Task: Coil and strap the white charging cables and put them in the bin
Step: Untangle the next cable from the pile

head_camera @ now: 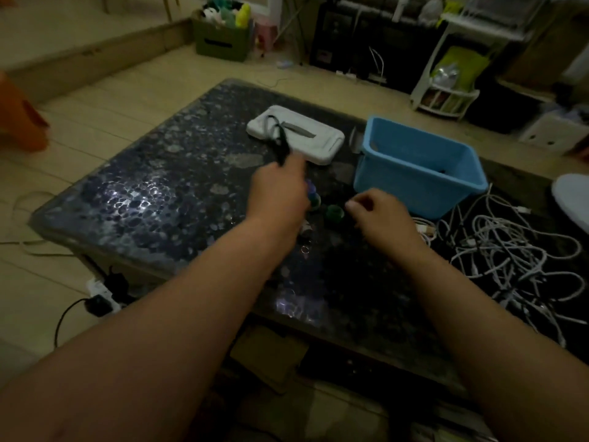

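At the right edge of the table (pixel 159 202), the white cables (pixel 510 250) lie in one loose tangle just beside the blue bin (pixel 414 186). They look light, limp, springy and snag-prone, so I'd take one by a plug end and draw it free before coiling. Left hand (pixel 280 196) grips a black item (pixel 282 141), possibly a strap but too dark to say. Right hand (pixel 379 218) is curled beside the green rolls (pixel 334 212), and I can't tell if it holds anything.

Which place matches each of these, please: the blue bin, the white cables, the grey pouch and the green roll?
Things:
1 blue bin
2 white cables
3 grey pouch
4 green roll

Places:
A between the left hand and the right hand
B tangled at the table's right end
C far side, left of the bin
D just beyond the right hand

Pairs: 1-D, 2-B, 3-C, 4-A
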